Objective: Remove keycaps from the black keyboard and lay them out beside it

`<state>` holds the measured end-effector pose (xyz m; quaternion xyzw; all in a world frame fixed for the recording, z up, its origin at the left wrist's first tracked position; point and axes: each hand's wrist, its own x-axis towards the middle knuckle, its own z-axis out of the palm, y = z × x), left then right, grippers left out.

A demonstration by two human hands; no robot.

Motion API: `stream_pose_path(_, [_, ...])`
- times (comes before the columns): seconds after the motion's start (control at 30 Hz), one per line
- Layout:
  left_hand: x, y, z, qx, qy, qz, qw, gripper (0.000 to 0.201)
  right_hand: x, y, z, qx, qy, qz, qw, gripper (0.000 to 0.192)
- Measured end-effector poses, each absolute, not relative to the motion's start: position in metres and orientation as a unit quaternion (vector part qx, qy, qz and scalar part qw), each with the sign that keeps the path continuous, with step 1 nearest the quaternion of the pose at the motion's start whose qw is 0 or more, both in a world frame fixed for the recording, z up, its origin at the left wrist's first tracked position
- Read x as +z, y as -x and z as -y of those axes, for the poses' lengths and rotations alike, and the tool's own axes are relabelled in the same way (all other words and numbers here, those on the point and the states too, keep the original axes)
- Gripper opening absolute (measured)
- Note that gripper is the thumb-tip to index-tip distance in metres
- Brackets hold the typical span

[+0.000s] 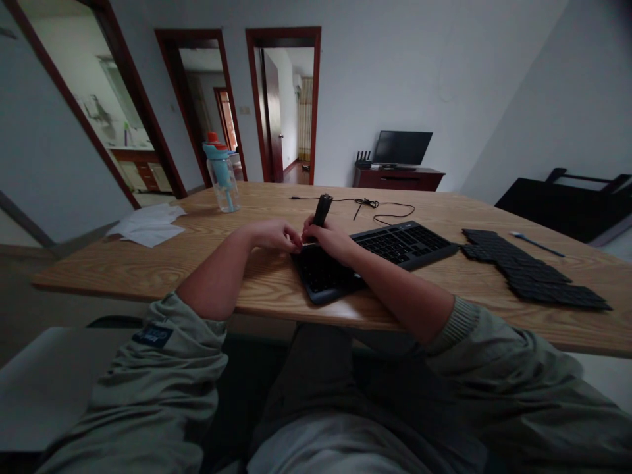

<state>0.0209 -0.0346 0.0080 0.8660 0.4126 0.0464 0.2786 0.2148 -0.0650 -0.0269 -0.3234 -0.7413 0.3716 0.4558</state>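
**Keyboard at the near table edge, both hands on it**

Black keyboard (380,253): lies aslant on the wooden table (266,283), its near end overhanging the edge. Right hand (330,238): wrapped around an upright dark cylindrical tool (322,210) at the keyboard's left part. Left hand (274,234): fingertips pinched together, touching the same spot. Loose black keycaps (533,273): laid in rows to the right. Black cable (380,207), water bottle (222,174), white paper (148,225): further back.

Grey-green sleeves pushed up, ribbed cuffs; dark patch on left sleeve (152,335); forearms bare.
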Motion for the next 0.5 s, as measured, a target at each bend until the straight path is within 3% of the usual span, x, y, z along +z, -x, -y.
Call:
stream_pose_path(0.27, [0.007,-0.017,0.032,0.03,-0.87,-0.403,0.282,0.026,-0.036,-0.185,0.068,0.489,0.363,0.573,0.547,0.016])
stream_pose_path(0.5, [0.006,-0.017,0.031,0.052,-0.87,-0.412,0.267,0.022,-0.03,-0.167,0.072,0.404,0.436,0.562,0.575,0.02])
